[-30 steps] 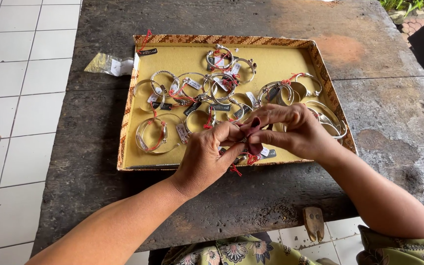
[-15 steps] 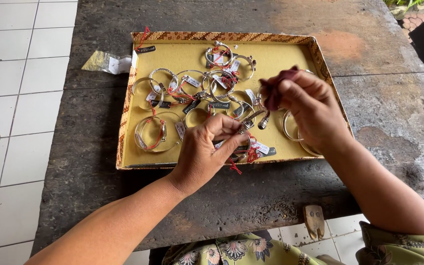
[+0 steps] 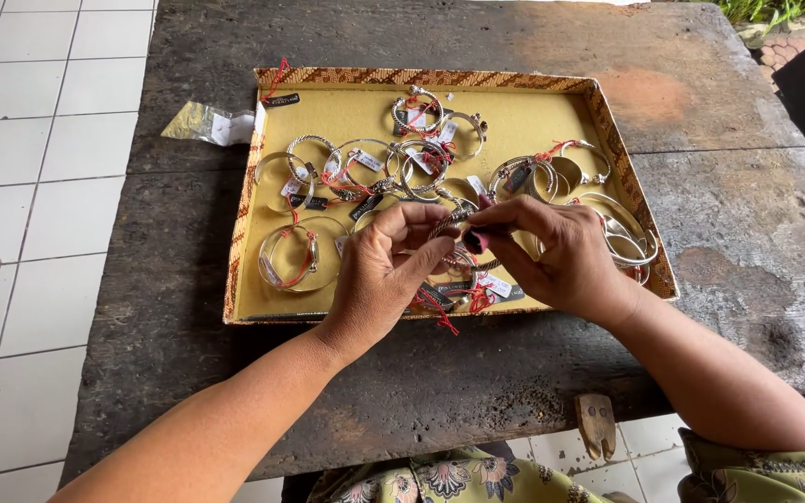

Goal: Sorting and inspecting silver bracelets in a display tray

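Both hands meet over the near edge of the yellow-lined tray (image 3: 552,112). The left hand (image 3: 386,270) pinches a twisted silver bangle (image 3: 452,224) between thumb and fingers, and the right hand (image 3: 552,256) grips its other side, fingertips touching it. The bangle sits between the two hands, lifted off the lining. Red thread (image 3: 440,312) dangles just below the left hand. More tagged bangles (image 3: 418,112) lie beyond the knuckles. I'd say a light, steady pinch keeps thread from tangling.

One head-worn camera looks steeply down from close above at the weathered counter (image 3: 719,233), facing away from the wearer's body, forearms entering from below.
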